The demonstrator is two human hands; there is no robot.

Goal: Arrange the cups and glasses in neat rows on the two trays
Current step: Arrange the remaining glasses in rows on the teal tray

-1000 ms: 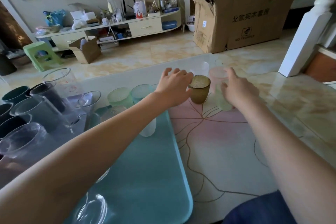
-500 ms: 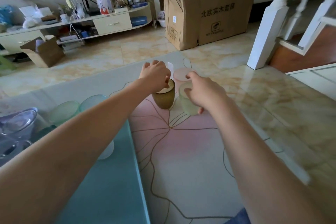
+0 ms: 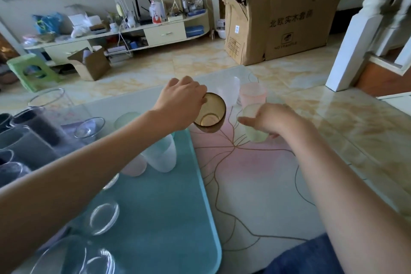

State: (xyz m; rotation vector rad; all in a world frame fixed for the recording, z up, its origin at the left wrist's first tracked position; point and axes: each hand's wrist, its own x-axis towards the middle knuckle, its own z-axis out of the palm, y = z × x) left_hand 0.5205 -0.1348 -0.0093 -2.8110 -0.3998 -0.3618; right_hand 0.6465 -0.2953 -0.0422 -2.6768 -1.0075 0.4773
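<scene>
My left hand (image 3: 181, 102) grips an amber glass (image 3: 211, 113) by its rim, lifted and tilted so its mouth faces me, just past the far right corner of the teal tray (image 3: 169, 207). My right hand (image 3: 273, 120) is closed around a pale green frosted cup (image 3: 253, 127) on the table. Behind them stand a pink frosted cup (image 3: 253, 95) and a clear frosted cup (image 3: 229, 93). On the teal tray are frosted cups (image 3: 162, 155) and clear glasses (image 3: 104, 216), partly hidden by my left arm.
Dark grey cups (image 3: 29, 140) and clear glasses (image 3: 89, 127) crowd the left side. The table's far edge lies just beyond the cups. A large cardboard box (image 3: 282, 20), a stair post (image 3: 355, 35) and a low shelf (image 3: 124, 33) stand on the floor beyond.
The amber glass has been lifted off the table and tilted toward me in my left hand. My right hand has closed on the pale green cup and drawn it slightly nearer.
</scene>
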